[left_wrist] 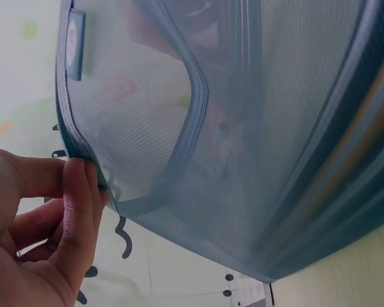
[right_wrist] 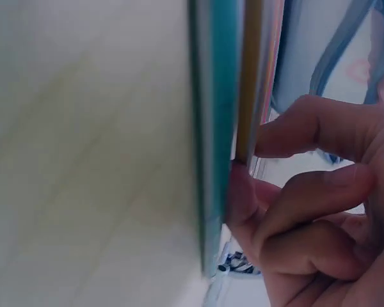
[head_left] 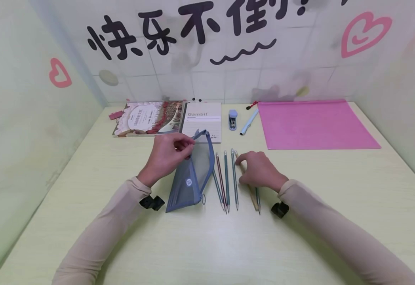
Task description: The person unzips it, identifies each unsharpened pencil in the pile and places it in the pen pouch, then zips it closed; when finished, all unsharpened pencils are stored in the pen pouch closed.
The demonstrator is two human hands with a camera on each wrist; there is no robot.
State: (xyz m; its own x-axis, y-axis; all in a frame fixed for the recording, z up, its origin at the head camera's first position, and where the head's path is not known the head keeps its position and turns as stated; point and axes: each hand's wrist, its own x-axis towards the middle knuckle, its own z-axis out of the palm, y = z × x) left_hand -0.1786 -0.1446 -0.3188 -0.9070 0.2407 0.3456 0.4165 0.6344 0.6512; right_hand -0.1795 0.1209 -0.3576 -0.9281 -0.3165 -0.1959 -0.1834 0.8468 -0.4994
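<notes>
My left hand (head_left: 166, 156) pinches the top edge of a blue mesh pencil case (head_left: 183, 186), which stands tilted with its zipped mouth gaping to the right. In the left wrist view the thumb and fingertips grip the mesh rim (left_wrist: 83, 150), and coloured bands show along the case's right side. My right hand (head_left: 261, 170) reaches over the pencils and pinches a yellow pencil (right_wrist: 248, 83) between thumb and finger. A green pencil (right_wrist: 217, 96) lies beside it. Between the case and this hand, several pencils (head_left: 227, 182) lie with their points toward me.
At the back lie a picture-covered book (head_left: 143, 118), a Gambit notebook (head_left: 204, 114), a small stapler (head_left: 233, 120) and a light blue pen (head_left: 250, 122). A pink folder (head_left: 318, 126) lies at the back right. Walls border the table's sides and back.
</notes>
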